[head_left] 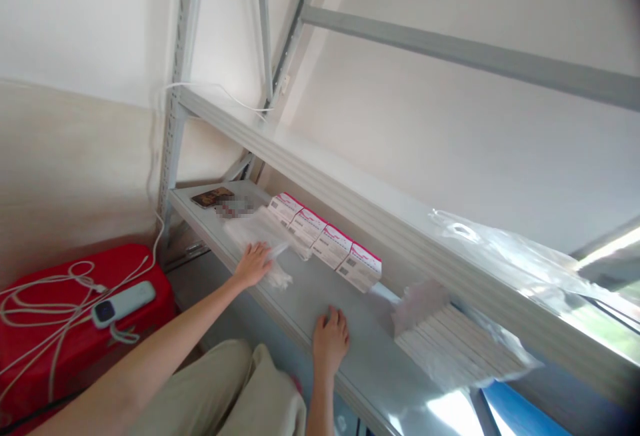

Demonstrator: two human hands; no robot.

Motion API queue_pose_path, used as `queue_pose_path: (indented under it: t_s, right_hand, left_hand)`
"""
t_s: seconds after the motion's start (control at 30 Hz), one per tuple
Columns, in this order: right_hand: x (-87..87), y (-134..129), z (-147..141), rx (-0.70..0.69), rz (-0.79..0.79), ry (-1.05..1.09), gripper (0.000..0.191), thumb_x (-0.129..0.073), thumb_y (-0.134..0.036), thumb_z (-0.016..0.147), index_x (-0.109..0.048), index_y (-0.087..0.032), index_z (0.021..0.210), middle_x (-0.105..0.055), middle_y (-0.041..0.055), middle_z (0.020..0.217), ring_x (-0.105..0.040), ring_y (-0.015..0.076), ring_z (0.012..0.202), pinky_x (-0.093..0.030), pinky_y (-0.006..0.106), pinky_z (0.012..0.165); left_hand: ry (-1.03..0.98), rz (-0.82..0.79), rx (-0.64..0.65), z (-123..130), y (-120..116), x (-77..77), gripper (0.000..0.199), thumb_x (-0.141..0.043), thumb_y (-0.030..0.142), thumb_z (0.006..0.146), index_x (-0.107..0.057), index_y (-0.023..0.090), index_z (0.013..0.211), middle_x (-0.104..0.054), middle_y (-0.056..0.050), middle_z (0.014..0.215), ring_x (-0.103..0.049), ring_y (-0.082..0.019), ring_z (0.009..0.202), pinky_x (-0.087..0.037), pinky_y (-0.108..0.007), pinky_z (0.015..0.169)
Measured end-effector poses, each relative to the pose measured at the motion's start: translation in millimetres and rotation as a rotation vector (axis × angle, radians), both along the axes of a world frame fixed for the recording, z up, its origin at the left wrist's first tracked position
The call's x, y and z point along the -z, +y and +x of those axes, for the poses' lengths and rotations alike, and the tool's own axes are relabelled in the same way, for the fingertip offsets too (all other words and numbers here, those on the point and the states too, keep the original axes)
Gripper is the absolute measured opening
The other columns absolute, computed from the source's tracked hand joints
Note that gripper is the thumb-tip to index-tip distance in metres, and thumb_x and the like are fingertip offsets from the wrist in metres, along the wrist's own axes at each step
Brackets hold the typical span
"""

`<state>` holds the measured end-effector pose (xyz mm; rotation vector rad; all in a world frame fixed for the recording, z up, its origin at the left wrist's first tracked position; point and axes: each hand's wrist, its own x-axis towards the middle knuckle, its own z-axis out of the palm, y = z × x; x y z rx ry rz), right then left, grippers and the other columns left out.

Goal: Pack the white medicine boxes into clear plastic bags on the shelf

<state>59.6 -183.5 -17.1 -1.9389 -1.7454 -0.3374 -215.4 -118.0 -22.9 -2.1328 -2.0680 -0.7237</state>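
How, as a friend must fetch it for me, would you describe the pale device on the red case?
Beside the metal shelf is a red case. On it lies a pale, rounded block; unlike the thin white cables around it, it has a dark screen at one end.

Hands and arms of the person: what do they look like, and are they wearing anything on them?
The left hand and right hand are both bare, with no gloves. No sleeve, watch or bracelet shows on either forearm, and I can't see any rings. Lower down, the person wears loose beige trousers.
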Motion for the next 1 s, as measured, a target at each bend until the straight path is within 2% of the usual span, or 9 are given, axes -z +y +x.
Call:
queue_pose_path:
  t_s: [0.17,0.33,0.4,0.5,0.57,0.77,1.0]
  right_hand:
    - [-7.2,-4.6,-3.3,0.015,-0.036,0.043,0.045,-0.033,-0.021,0.092,-0.062,-0.011,0.124,-0.057,0.0205,0.132,-0.056,0.033,0.118,-0.039,0.043,0.094]
    - [-6.6,-3.1,-0.6,-0.018,-0.038,0.07,0.044,-0.038,-0.022,0.088,-0.064,-0.013,0.123,-0.059,0.0219,0.13,-0.055,0.0331,0.118,-0.041,0.043,0.092]
    - [-7.0,-3.1,0.1,-0.017,-0.037,0.067,0.044,-0.041,-0.023,0.086,-0.064,-0.015,0.122,-0.06,0.0217,0.128,-0.057,0.0337,0.116,-0.042,0.043,0.089]
    - [-7.0,-3.1,0.8,-0.018,-0.036,0.063,0.044,-0.042,-0.024,0.085,-0.065,-0.015,0.122,-0.061,0.021,0.127,-0.057,0.034,0.114,-0.042,0.042,0.087]
    - [-6.3,-2.8,1.3,-0.02,-0.039,0.064,0.045,-0.041,-0.024,0.085,-0.065,-0.016,0.122,-0.061,0.0203,0.127,-0.057,0.0334,0.114,-0.042,0.042,0.088]
    - [-6.5,-1.4,1.5,-0.004,-0.063,0.081,0.046,-0.038,-0.026,0.087,-0.065,-0.015,0.123,-0.06,0.0185,0.129,-0.055,0.0312,0.119,-0.042,0.04,0.09]
    - [-13.9,-0.6,-1.8,0.044,-0.083,0.088,0.047,-0.038,-0.029,0.086,-0.066,-0.016,0.121,-0.063,0.0162,0.126,-0.058,0.0301,0.116,-0.045,0.039,0.091]
  left_hand:
    - [-0.037,0.033,0.068,-1.8,-0.8,-0.4,0.042,-0.044,0.03,0.096,-0.055,0.017,0.134,-0.048,-0.013,0.145,-0.04,-0.03,0.136,-0.021,-0.052,0.115]
    - [-0.109,0.09,0.024,-0.4,0.2,-1.7,0.051,-0.044,0.032,0.096,-0.046,0.014,0.143,-0.054,-0.014,0.139,-0.045,-0.03,0.133,-0.026,-0.051,0.113]
    - [-0.141,0.098,0.03,-0.4,0.1,-2.3,0.047,-0.043,0.03,0.095,-0.052,0.018,0.139,-0.057,-0.012,0.137,-0.048,-0.03,0.131,-0.027,-0.051,0.112]
    - [-0.169,0.084,0.05,-1.1,-0.1,-2.0,0.038,-0.042,0.027,0.095,-0.067,0.023,0.122,-0.061,-0.007,0.132,-0.051,-0.029,0.128,-0.03,-0.053,0.111]
    - [-0.192,0.103,0.045,-1.3,-0.3,-0.8,0.035,-0.044,0.027,0.093,-0.072,0.023,0.115,-0.063,-0.005,0.13,-0.053,-0.028,0.126,-0.031,-0.052,0.111]
    - [-0.266,0.171,0.009,1.1,-2.9,0.7,0.032,-0.046,0.023,0.09,-0.073,0.022,0.107,-0.069,-0.005,0.121,-0.058,-0.026,0.12,-0.032,-0.047,0.113]
    - [-0.257,0.174,0.048,3.2,-6.1,-2.5,0.033,-0.05,0.016,0.089,-0.067,0.018,0.117,-0.066,-0.01,0.124,-0.055,-0.03,0.122,-0.033,-0.052,0.111]
